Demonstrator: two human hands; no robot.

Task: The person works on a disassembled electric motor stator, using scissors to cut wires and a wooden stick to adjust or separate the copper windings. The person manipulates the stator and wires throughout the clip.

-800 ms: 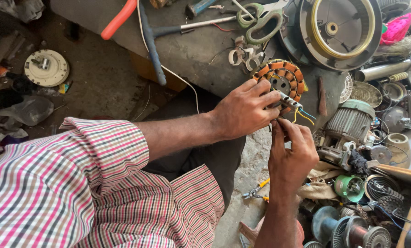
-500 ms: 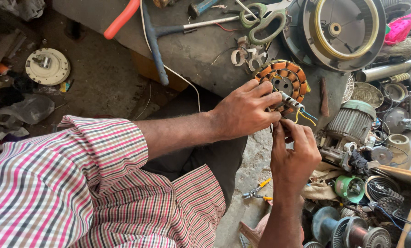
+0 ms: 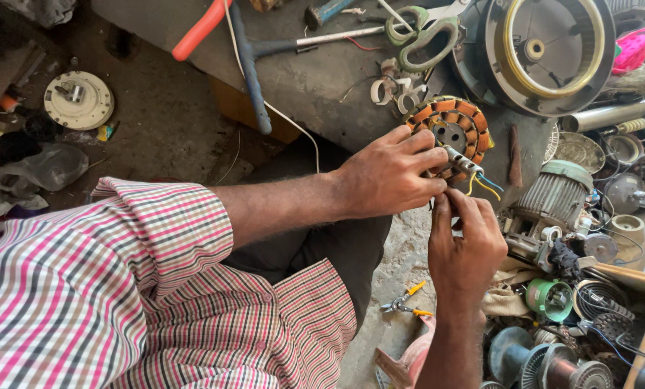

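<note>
Directly below the head camera, the left hand (image 3: 391, 176) was curled over the near edge of a round motor stator (image 3: 448, 133) with orange-wrapped copper windings, its fingers clamped on the rim and on a white sleeve (image 3: 460, 160) that carried the lead wires. The stator rested at the front edge of a grey workbench (image 3: 315, 79), partly overhanging it. The right hand (image 3: 466, 241) came up from below, fingertips pinched together on the lead wires (image 3: 484, 186) just under the sleeve; yellow and blue strands fanned out to the right of the pinch. Both hands touched near the sleeve.

On the bench behind the stator lay green-handled scissors (image 3: 427, 32), a blue-handled hammer (image 3: 265, 50) and a few small white rings (image 3: 391, 90). A large round fan-motor housing (image 3: 545, 50) with a brass-coloured ring stood just beyond, to the right. A small finned grey motor (image 3: 553, 198) sat just right of the hands. Yellow-handled pliers (image 3: 406, 302) lay on the floor between the person's knee and the right forearm. A white disc-shaped part (image 3: 79, 101) lay on the floor well to the left. The person's sleeve (image 3: 121, 266) was checked pink, white and dark.
</note>
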